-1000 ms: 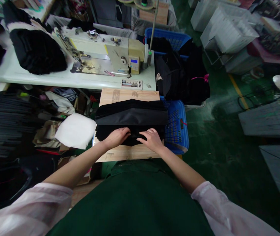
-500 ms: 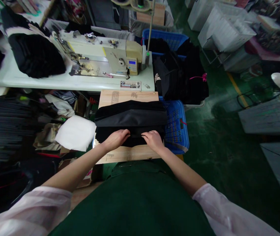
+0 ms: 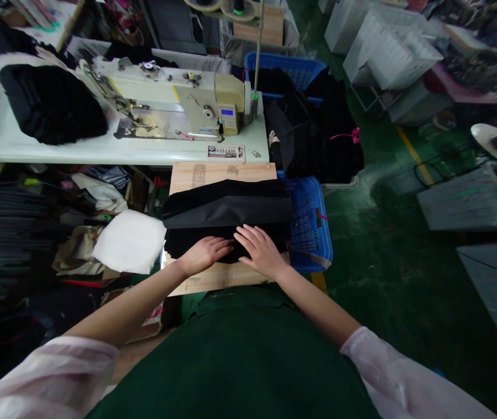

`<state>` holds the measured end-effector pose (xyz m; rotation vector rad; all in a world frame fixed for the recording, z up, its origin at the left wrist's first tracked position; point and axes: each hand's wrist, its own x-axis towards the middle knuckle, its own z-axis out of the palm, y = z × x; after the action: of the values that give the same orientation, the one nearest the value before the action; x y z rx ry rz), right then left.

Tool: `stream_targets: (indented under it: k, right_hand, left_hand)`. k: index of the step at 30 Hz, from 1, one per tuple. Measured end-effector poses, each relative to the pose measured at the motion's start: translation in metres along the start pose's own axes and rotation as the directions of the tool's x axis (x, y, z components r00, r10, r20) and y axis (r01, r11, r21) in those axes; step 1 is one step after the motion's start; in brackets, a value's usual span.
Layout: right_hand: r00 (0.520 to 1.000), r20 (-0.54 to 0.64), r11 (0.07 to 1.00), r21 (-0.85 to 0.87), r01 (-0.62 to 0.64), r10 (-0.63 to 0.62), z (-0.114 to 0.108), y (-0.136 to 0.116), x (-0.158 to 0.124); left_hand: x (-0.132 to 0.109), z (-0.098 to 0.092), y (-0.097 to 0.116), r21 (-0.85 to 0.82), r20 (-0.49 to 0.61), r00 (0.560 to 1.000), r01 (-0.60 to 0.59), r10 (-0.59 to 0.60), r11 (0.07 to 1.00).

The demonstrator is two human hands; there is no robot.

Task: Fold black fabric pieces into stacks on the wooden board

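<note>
Centrally, layered black cloth with a dark grey band (image 3: 231, 210): lies across a pale, printed wooden board (image 3: 205, 285), directly in front of the person's dark green apron (image 3: 240, 355).
Left hand (image 3: 207, 254): palm down at the cloth's near edge, fingers together and slightly bent; whether it pinches a layer cannot be told.
Right hand (image 3: 259, 250): fairly open, fingers extended and a little parted, laid over the near black layers with no grip visible; its fingertips are near the left hand's.
Blue plastic basket (image 3: 312, 227): just past the board's right side.
Cream sewing machine (image 3: 187, 96): on a pale green tabletop (image 3: 161, 152) beyond the board.
Black cloth heap (image 3: 52, 105): on that tabletop, left of the machine.
White sheet-like piece (image 3: 130, 241): left of the board, near it.
</note>
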<state>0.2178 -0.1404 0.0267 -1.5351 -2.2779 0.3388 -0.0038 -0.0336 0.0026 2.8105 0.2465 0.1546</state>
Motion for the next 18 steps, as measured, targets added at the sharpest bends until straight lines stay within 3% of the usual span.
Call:
stream_targets:
  k: [5, 10, 14, 18]
  right_hand:
    - [0.994, 0.093, 0.997, -0.059, -0.049, 0.054, 0.006, -0.004, 0.012]
    - [0.99, 0.038, 0.988, -0.084, -0.131, 0.135, -0.01, 0.016, -0.008]
    - [0.973, -0.052, 0.969, -0.09, -0.229, 0.225, -0.025, 0.03, -0.001]
    - [0.946, -0.173, 0.947, -0.127, -0.296, 0.273, -0.034, 0.046, 0.025]
  left_hand:
    - [-0.004, -0.006, 0.001, -0.038, -0.033, 0.998, 0.046, -0.047, 0.998]
    - [-0.012, -0.018, -0.003, -0.035, -0.006, 0.967, 0.253, -0.254, 0.967]
    - [-0.015, -0.046, -0.024, -0.07, 0.005, 0.916, 0.4, -0.401, 0.914]
    - [-0.007, -0.084, -0.058, -0.054, 0.031, 0.823, 0.568, -0.567, 0.821]
